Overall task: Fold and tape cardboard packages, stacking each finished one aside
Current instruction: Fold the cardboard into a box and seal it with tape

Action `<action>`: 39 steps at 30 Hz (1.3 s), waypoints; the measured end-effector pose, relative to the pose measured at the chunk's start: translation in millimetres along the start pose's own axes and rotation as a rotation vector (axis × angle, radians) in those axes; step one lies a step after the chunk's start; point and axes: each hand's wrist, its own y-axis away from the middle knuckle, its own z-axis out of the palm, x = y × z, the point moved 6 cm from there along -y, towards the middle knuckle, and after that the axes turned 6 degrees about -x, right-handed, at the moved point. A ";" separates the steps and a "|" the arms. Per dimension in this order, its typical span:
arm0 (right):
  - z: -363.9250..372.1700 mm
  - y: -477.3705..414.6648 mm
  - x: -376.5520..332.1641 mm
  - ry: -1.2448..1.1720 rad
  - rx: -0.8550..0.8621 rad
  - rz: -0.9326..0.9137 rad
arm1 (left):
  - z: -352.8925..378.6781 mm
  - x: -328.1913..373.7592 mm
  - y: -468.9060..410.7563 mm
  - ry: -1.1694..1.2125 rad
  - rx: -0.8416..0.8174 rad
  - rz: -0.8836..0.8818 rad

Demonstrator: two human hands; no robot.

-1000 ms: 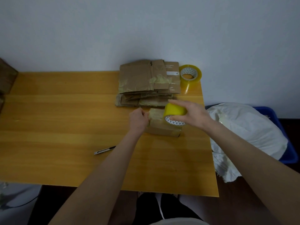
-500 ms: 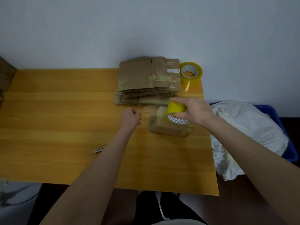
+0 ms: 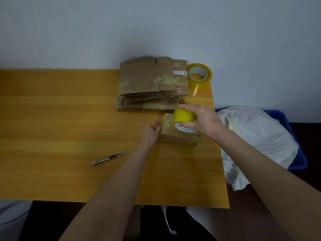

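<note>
Right hand (image 3: 203, 122) grips one tape roll (image 3: 184, 115) atop the single package (image 3: 177, 139); left hand (image 3: 149, 134) clasps its end; a second roll (image 3: 208, 75) lies beyond.

The right hand (image 3: 204, 121) covers half the tape roll (image 3: 183, 115); the roll hides much of the box (image 3: 178, 139) top; print on the stacked cardboard (image 3: 179, 76) is too small to read.

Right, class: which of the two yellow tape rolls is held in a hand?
The yellow tape roll gripped by the right hand over the brown cardboard box; the other yellow roll sits untouched at the far corner of the wooden table.
</note>
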 end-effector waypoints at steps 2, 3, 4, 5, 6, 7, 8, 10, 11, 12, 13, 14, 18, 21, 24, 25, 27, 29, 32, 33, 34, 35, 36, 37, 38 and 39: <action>0.7 -0.6 0.4 -0.004 0.008 0.003 | -1.1 6.1 3.6 -0.045 0.013 0.012; 1.0 -0.5 0.5 -0.005 0.007 0.006 | -3.8 9.1 8.0 -0.084 0.038 0.014; 1.8 -0.6 1.4 -0.005 0.003 0.011 | -8.8 12.4 13.4 -0.132 0.088 0.026; 1.3 -0.4 1.7 -0.003 0.004 0.017 | -14.6 18.0 19.0 -0.185 0.156 0.091; 1.3 -0.6 1.4 0.009 0.002 0.023 | -19.2 26.6 27.2 -0.222 0.225 0.228; 1.3 -0.8 0.7 0.025 0.004 0.027 | -19.2 36.5 38.0 -0.250 0.254 0.399; 1.6 -1.2 0.4 0.036 0.009 0.026 | -12.5 44.7 47.5 -0.278 0.217 0.547; 2.7 -0.7 2.2 -0.027 0.033 0.017 | 13.6 46.7 57.5 -0.336 0.040 0.680; 4.8 1.0 6.9 -0.113 0.053 0.027 | 23.2 43.1 57.7 -0.377 -0.008 0.684; 8.5 3.7 16.3 -0.206 0.080 0.068 | 28.5 39.6 55.8 -0.412 -0.018 0.679; 11.7 7.7 26.5 -0.279 0.116 0.120 | 31.3 37.8 54.3 -0.436 -0.016 0.675; 17.0 12.0 38.3 -0.341 0.138 0.180 | 32.9 37.3 53.6 -0.450 -0.015 0.673; 34.2 23.5 57.7 -0.759 0.143 0.269 | 32.3 43.3 56.2 -0.451 -0.032 0.641; 36.8 15.5 42.1 -0.826 0.136 0.252 | 15.8 38.6 54.6 -0.414 -0.025 0.628; 51.9 -1.2 5.9 -0.810 0.076 0.202 | -15.9 20.3 46.8 -0.482 0.000 0.552; 57.7 -7.4 -5.6 -0.816 0.064 0.178 | -27.3 12.7 44.2 -0.529 0.032 0.509; 66.9 -18.5 -21.4 -0.778 0.049 0.128 | -43.0 2.3 43.5 -0.687 0.114 0.459; 66.6 -25.9 -26.6 -0.651 0.068 0.098 | -44.5 -2.7 44.2 -0.810 0.145 0.457; 56.2 -29.9 -32.5 -0.490 0.119 0.034 | -43.0 -5.5 46.7 -0.879 0.173 0.424; 51.2 -29.6 -33.4 -0.474 0.134 0.013 | -42.8 -5.1 46.7 -0.891 0.177 0.420; 46.3 -28.5 -31.8 -0.463 0.147 -0.009 | -42.7 -4.6 46.7 -0.908 0.180 0.418; 40.5 -26.2 -28.9 -0.450 0.154 -0.035 | -42.7 -3.9 47.2 -0.925 0.182 0.416; 35.9 -22.9 -24.6 -0.428 0.151 -0.061 | -42.5 -3.5 47.9 -0.942 0.181 0.412; 32.1 -19.2 -20.4 -0.391 0.142 -0.088 | -42.1 -2.7 48.6 -0.952 0.178 0.409; 28.8 -15.3 -16.7 -0.340 0.136 -0.110 | -41.6 -2.3 48.9 -0.962 0.174 0.406; 25.7 -11.5 -14.1 -0.278 0.138 -0.121 | -40.8 -1.5 49.4 -0.974 0.172 0.404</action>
